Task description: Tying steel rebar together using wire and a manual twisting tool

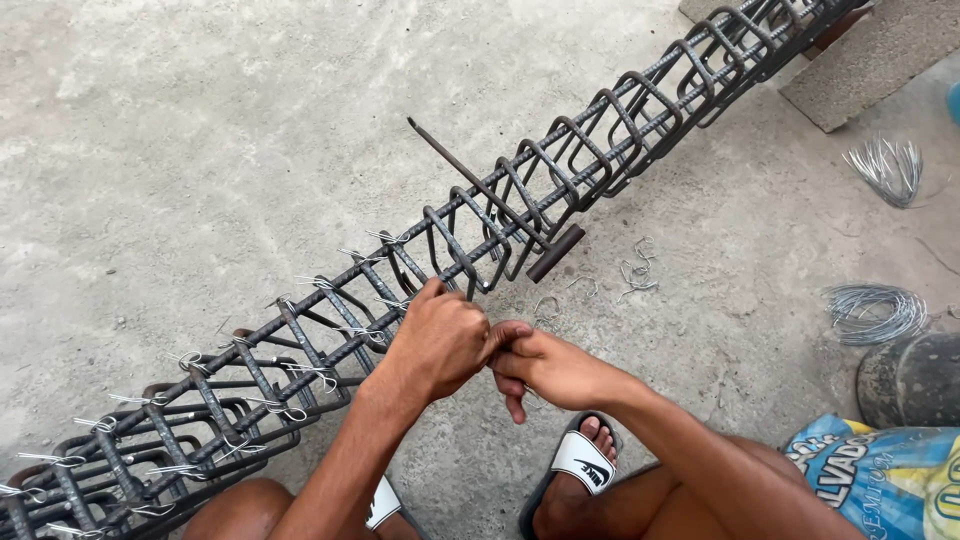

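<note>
The rebar cage point(500, 215), dark ribbed bars ringed with square stirrups and pale wire ties, runs from 8 o'clock to 1 o'clock across the concrete floor point(200, 120). Left hand point(437, 340) grips its near bar; right hand point(545, 368) pinches something unseen beside it.

Wire coils point(878, 313) – printed sack point(885, 478) – concrete block point(868, 62).

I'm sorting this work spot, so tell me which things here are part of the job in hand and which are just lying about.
In use:
left hand
right hand
rebar cage
wire ties
hooked tying tool

Lying about:
wire coil
wire bundle
wire scraps
printed sack
concrete block
</note>
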